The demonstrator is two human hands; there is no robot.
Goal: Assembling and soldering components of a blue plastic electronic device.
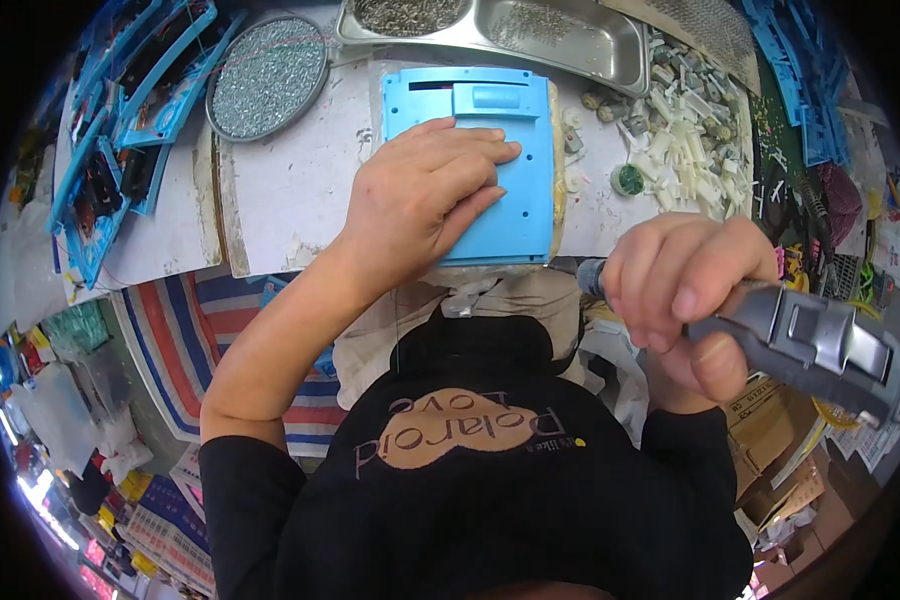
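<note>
A light blue plastic casing (520,185) with a slot and small screw holes lies on a padded block at the table's front edge. My left hand (435,190) rests flat on it, fingers stretched toward the right and the thumb pointing the same way. To the right of the casing, my right hand (685,290) is wrapped round a dark grey power screwdriver (810,335). Its nose points left, close to the casing's lower right corner but apart from it. The bit cannot be made out.
A round tray of small screws (270,78) sits at the back left, beside stacked blue casings (160,95) with wires. Behind are a two-part metal tray (560,45) with small parts and, to the right, a heap of white plastic pieces (685,130). More blue parts (795,90) lie far right.
</note>
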